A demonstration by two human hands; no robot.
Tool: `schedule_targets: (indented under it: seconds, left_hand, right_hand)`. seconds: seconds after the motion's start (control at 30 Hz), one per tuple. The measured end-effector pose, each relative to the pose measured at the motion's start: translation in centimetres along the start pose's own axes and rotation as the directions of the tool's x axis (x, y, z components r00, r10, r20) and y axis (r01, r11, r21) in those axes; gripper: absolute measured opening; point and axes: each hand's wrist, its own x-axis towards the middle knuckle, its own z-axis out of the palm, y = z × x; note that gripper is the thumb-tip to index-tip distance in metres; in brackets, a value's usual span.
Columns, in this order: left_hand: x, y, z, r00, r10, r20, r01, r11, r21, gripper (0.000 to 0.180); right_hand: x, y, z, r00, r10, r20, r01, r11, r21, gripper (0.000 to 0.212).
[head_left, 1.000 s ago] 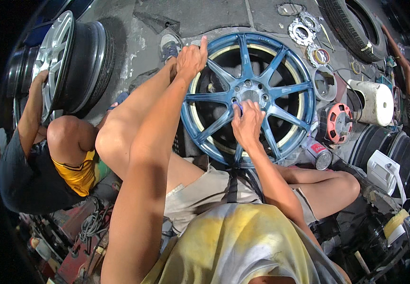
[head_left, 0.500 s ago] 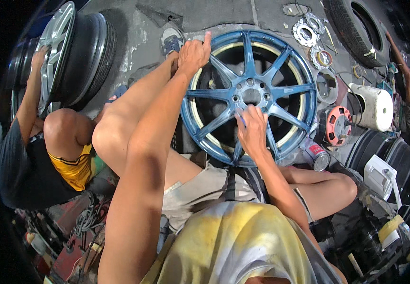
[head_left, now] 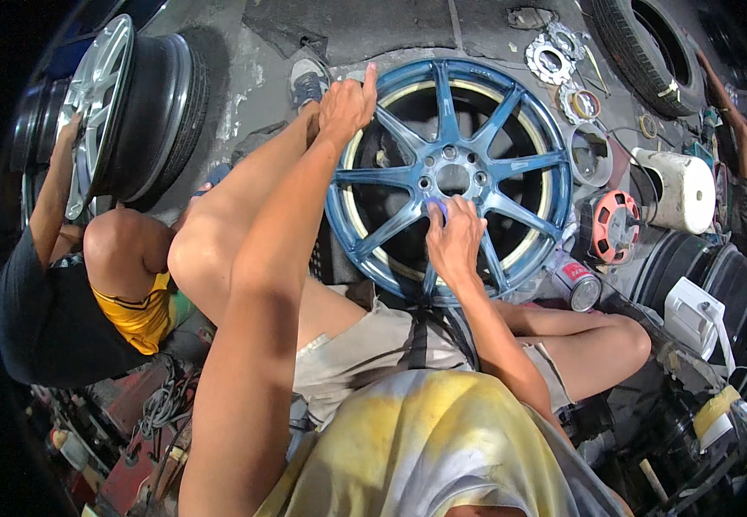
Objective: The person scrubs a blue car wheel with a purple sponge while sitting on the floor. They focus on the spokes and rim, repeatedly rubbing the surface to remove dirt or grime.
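Now my right hand (head_left: 457,237), pinching a purple pad (head_left: 436,206), has slid inward, bringing work nearer the wheel's (head_left: 524,165) middle; whether my left hand (head_left: 345,108) grips its upper-left edge, I can't tell.

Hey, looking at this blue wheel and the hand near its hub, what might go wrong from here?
The right hand pinches a small purple item beside the bolt holes of the blue wheel, so the hand might snag on a hole's edge. The item could also slip through a gap between the spokes. The can beside the wheel might get knocked if the wheel shifts.
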Motion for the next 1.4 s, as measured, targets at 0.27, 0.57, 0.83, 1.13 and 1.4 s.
schedule_targets:
  seconds: [0.27,0.57,0.83,1.13,1.4]
  left_hand:
    - [0.2,-0.1,-0.3,1.0,0.009,-0.014,-0.009,1.0,-0.008,0.083]
    - [0.2,0.1,-0.6,0.999,-0.001,0.034,0.003,0.999,-0.041,0.085]
    - [-0.1,0.1,-0.9,0.999,0.012,0.03,-0.01,0.999,-0.042,0.085]
    - [-0.4,0.4,-1.0,1.0,-0.004,0.028,0.005,0.999,-0.048,0.084]
    - [-0.2,0.3,-1.1,0.999,-0.013,0.04,0.015,0.998,-0.054,0.084]
  right_hand:
    - [0.5,0.7,-0.3,0.991,-0.108,0.08,0.106,0.994,0.028,0.018]
    - [0.9,1.0,-2.1,0.971,-0.185,0.153,0.203,0.973,-0.107,0.016]
    - [-0.1,0.7,-1.3,0.982,-0.183,0.052,0.184,0.983,-0.011,0.011]
    - [-0.1,0.8,-1.2,0.985,-0.171,0.035,0.171,0.985,-0.017,0.009]
    - [0.9,0.9,-0.8,0.972,-0.217,0.09,0.22,0.975,-0.033,0.019]
